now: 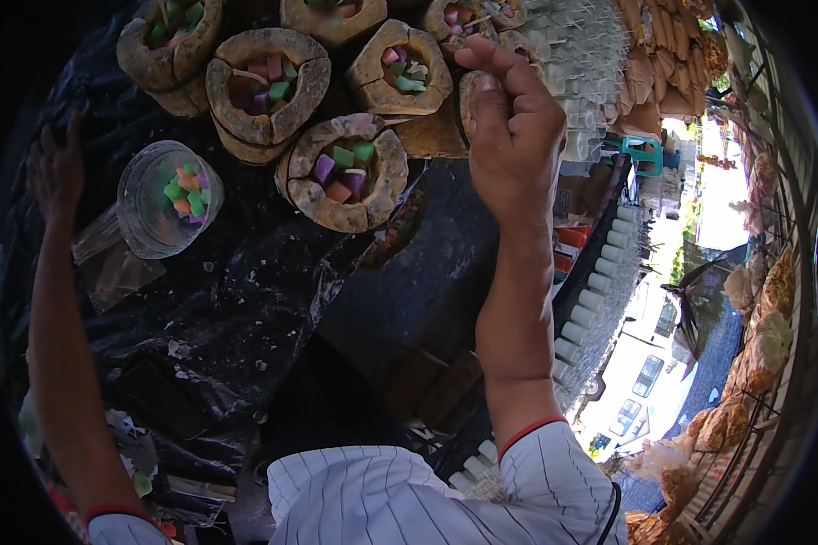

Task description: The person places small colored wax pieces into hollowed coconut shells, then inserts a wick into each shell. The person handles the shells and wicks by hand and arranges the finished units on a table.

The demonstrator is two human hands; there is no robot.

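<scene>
My left hand (56, 173) rests on the black plastic sheet (218, 291) at the far left, its fingers stretched apart. Beside it stands a clear plastic tub (145, 227) with green, orange and purple chunks (189, 191) at its bottom. My right hand (518, 127) is raised over the far row of rough, tan, stone-like pots, thumb and fingers closed together; whatever they pinch is too small to make out. The nearest pot (345, 213) holds green, purple and orange chunks. Behind it are a larger pot (268, 141) and another pot (400, 100), both with coloured chunks inside.
More filled pots (168, 73) stand along the far edge. To the right are dense rows of whitish cylinders (595, 295) with thin strands. A turquoise plastic stool (643, 156) stands beyond them. Bagged goods (754, 363) hang along the right side, near a bright street.
</scene>
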